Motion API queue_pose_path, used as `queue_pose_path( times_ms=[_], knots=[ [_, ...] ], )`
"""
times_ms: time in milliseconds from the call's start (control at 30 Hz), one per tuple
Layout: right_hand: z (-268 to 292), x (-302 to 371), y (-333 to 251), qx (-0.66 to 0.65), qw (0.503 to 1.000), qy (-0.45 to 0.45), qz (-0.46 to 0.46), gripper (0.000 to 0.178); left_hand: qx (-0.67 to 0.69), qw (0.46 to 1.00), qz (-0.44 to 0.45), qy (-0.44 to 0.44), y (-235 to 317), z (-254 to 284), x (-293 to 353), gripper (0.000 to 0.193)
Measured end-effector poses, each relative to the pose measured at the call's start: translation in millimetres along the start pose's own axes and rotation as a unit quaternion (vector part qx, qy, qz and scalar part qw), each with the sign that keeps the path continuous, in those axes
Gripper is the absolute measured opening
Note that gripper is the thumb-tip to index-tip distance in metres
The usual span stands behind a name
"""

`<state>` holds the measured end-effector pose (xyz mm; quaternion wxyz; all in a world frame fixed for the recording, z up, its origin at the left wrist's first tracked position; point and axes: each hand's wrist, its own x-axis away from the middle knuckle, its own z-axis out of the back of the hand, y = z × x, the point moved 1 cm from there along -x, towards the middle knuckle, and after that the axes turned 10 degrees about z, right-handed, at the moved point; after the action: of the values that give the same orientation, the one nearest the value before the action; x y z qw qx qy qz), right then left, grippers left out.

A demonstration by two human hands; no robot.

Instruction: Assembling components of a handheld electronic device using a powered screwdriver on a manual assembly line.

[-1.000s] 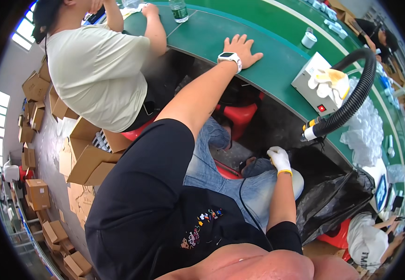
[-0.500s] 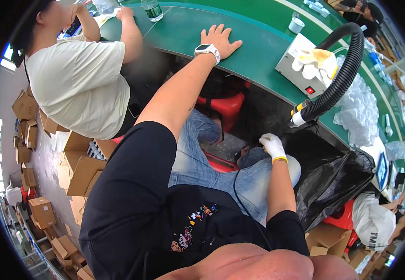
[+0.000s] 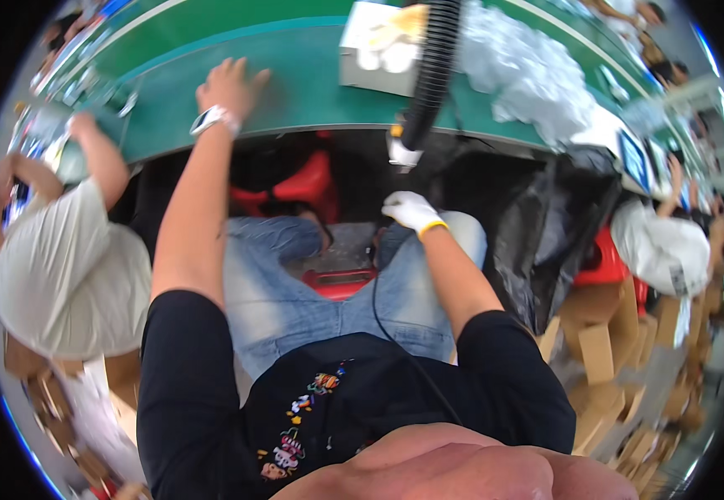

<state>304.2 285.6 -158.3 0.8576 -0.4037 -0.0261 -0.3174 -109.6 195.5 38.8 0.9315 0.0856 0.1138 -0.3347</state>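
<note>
My bare left hand (image 3: 232, 87), with a white-strapped smartwatch (image 3: 212, 121) on its wrist, rests on the green tabletop (image 3: 295, 96). Its fingers are spread and hold nothing. My right hand (image 3: 414, 211) wears a white glove with a yellow cuff and lies against my right knee. Its fingers are bent together, and nothing shows in them. Just above that hand hangs the pale nozzle (image 3: 403, 154) of a black corrugated hose (image 3: 437, 71), apart from it. Behind the hose, a light grey box (image 3: 370, 75) carries a pair of work gloves (image 3: 391, 40).
Clear plastic wrap (image 3: 533, 75) is heaped right of the box. A black plastic sheet (image 3: 524, 225) hangs beside my right knee. Co-workers sit on both sides, one in a pale shirt (image 3: 70, 258) at left. Cardboard boxes (image 3: 599, 342) stand behind at right. A red stool (image 3: 295, 187) is under the table.
My view has turned to the right, so the table, hose and co-workers sit farther left in it. Both hands keep nearly the same poses.
</note>
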Motion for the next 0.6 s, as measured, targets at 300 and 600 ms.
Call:
queue_pose_path(
  times_ms=[300, 600],
  knots=[
    [108, 78, -78, 0.057, 0.809, 0.537, 0.232, 0.012, 0.02, 0.999, 0.031, -0.022, 1, -10, -2, 0.081],
    [304, 39, -120, 0.482, 0.732, 0.469, 0.11, 0.026, 0.451, 0.89, 0.005, 0.065, -10, 0, 41, 0.033]
  ],
)
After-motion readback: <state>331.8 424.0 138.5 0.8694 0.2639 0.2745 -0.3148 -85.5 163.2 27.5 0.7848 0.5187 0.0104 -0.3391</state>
